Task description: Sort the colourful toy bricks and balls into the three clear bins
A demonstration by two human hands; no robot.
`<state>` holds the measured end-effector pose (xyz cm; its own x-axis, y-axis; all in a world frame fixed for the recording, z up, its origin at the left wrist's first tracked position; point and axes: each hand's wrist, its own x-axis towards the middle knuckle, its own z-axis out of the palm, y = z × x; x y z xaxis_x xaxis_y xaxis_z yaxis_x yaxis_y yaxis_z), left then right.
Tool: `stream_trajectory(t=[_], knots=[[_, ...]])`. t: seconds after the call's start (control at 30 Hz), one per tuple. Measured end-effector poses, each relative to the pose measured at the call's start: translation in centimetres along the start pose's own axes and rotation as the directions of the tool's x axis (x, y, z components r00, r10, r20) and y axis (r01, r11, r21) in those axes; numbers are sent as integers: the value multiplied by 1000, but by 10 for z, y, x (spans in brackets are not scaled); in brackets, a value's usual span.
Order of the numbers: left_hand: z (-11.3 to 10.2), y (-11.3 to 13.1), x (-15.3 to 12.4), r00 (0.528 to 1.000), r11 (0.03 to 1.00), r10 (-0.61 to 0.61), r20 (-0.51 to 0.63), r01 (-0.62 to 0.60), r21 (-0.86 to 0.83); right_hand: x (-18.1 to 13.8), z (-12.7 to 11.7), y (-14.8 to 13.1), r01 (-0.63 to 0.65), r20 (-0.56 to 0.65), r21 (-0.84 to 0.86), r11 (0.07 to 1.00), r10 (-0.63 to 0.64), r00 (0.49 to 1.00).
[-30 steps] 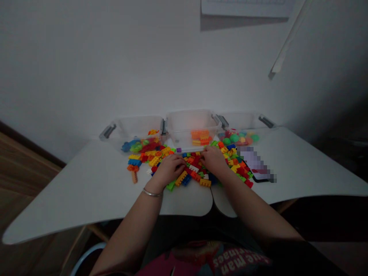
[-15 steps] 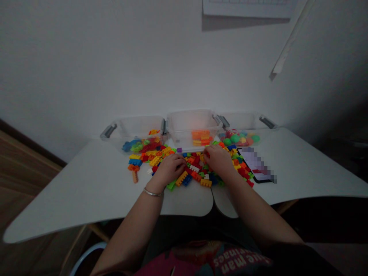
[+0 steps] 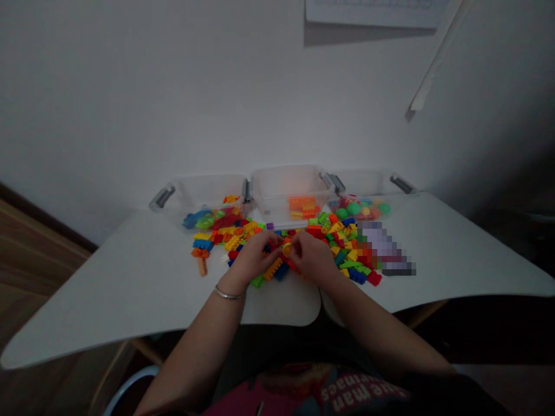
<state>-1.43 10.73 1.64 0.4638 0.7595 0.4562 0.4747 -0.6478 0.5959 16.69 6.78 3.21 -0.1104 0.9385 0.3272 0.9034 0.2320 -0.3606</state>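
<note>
A loose heap of coloured toy building bricks (image 3: 342,245) spreads over the table under both hands. My right hand (image 3: 316,260) is closed, its fingertips pinching a small round yellow toy piece (image 3: 287,249) above the middle of the heap. Close beside it on the left, my left hand (image 3: 255,254) has its fingers curled in; whatever they hold, if anything, is hidden. A yellow brick (image 3: 273,268) and a green brick (image 3: 257,281) lie just in front of the left hand. My hands partly cover the bricks beneath them.
Behind the heap, a clear middle bin (image 3: 277,199) holds orange bricks. The left bin (image 3: 203,190) contains blue, green and red toys; the right bin (image 3: 368,185) has green balls and other pieces. A phone (image 3: 385,248) lies right of the heap, and joined orange and blue bricks (image 3: 202,245) lie left.
My right hand has moved left and nearer to me, toward the left hand, and now shows a round yellow piece in its fingertips. The left hand has barely shifted.
</note>
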Motion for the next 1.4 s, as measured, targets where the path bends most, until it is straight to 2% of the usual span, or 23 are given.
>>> stream_trajectory(t=[0.2, 0.33, 0.47, 0.6, 0.7, 0.8, 0.9, 1.0, 1.13, 1.3, 1.4], knots=[[-2, 7, -1, 997, 992, -44, 60, 51, -117, -1, 5, 0, 2, 12, -32, 999, -2, 1000], [1, 5, 0, 995, 987, -96, 32, 99, -124, -2, 11, 1, 0, -9, -47, 999, 0, 1000], [4, 2, 1, 993, 979, -116, 33, 120, -165, -4, 15, 6, 105, -65, 16, 994, -104, 992], [5, -1, 0, 988, 957, -148, 31, 151, -248, -8, 15, 15, 258, -193, 28, 966, -248, 949], [5, -5, 0, 979, 922, -198, -39, 173, -346, -16, 11, 23, 343, -277, -19, 939, -335, 901], [5, -9, 1, 970, 905, -221, -102, 165, -391, -26, 6, 30, 373, -317, -68, 925, -375, 871], [4, -9, 2, 964, 900, -233, -126, 165, -402, -33, 6, 36, 404, -292, -76, 912, -408, 865], [3, -9, 4, 947, 883, -277, -162, 185, -431, -32, 12, 42, 439, -214, -51, 897, -439, 873], [2, -13, 6, 915, 801, -359, -183, 202, -563, -25, 23, 50, 459, -132, -9, 888, -456, 880], [3, -13, 8, 904, 735, -391, -171, 195, -650, -20, 28, 51, 439, -132, 20, 898, -433, 892], [2, -9, 9, 888, 745, -389, -245, 147, -650, -21, 26, 49, 437, -138, 31, 899, -429, 892]])
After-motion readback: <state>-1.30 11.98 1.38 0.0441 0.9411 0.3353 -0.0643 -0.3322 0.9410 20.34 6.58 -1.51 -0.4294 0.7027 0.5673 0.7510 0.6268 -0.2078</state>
